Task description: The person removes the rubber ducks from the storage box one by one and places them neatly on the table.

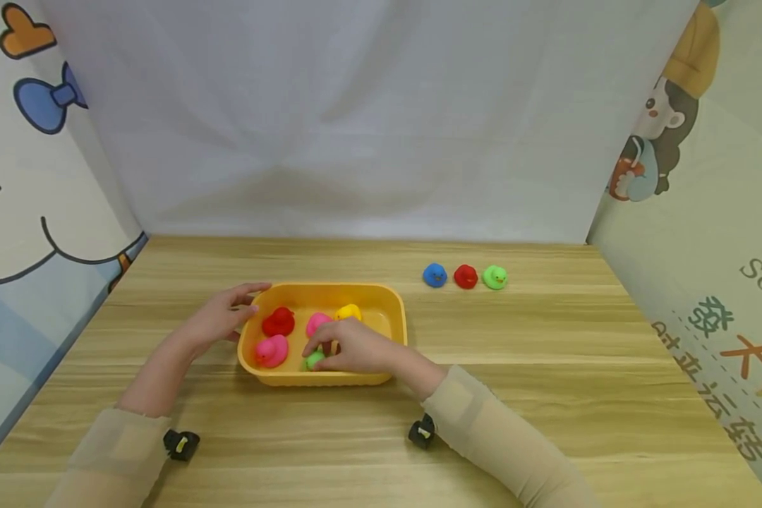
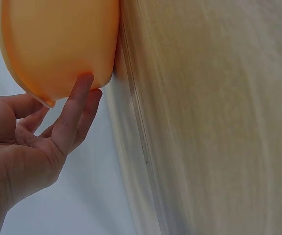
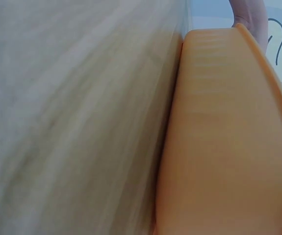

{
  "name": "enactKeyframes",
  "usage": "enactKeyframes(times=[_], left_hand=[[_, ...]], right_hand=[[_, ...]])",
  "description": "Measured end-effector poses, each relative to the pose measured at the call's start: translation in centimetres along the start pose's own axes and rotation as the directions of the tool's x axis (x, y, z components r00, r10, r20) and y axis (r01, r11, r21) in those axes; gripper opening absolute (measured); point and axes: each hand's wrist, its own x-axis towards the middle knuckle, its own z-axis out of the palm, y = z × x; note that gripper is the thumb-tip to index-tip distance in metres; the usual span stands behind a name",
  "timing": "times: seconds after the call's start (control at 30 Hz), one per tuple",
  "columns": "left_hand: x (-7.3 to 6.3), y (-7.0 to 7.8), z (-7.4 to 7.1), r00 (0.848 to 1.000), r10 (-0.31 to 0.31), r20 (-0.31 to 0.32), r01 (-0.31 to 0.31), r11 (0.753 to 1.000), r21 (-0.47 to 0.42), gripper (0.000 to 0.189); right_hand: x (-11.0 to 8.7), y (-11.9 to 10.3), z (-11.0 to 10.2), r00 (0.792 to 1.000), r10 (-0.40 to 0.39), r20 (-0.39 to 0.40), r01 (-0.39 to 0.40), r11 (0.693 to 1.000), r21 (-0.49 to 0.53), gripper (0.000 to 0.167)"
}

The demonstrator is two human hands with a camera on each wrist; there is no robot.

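A yellow plastic tub (image 1: 387,293) stands on the table with several small rubber ducks in it. My left hand (image 1: 219,321) grips its left end, the thumb at the rim and other fingers against the outer wall, as the left wrist view shows. Inside the tub, my right hand (image 1: 365,347) pinches a green rubber duck (image 1: 314,360) near the front wall. A red duck (image 1: 278,322) and a pink duck (image 1: 271,351) sit at the left. Behind my right hand are another pink duck (image 1: 318,323) and a yellow duck (image 1: 348,312), both partly hidden.
On the wooden table (image 1: 546,395), a blue duck (image 1: 434,275), a second red duck (image 1: 466,276) and a second green duck (image 1: 495,277) stand in a row, right of the tub and farther back. A pale curtain (image 1: 355,127) hangs along the table's far edge.
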Motion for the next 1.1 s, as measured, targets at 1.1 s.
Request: enactKeyframes(times=[1.1], left_hand=[[-0.1, -0.1, 0.0, 1.000, 0.002, -0.009, -0.002, 1.000, -0.011, 0.049]], right_hand=[[-3.1, -2.7, -6.0, 0.996, -0.014, -0.091, 0.010, 0.999, -0.039, 0.017]])
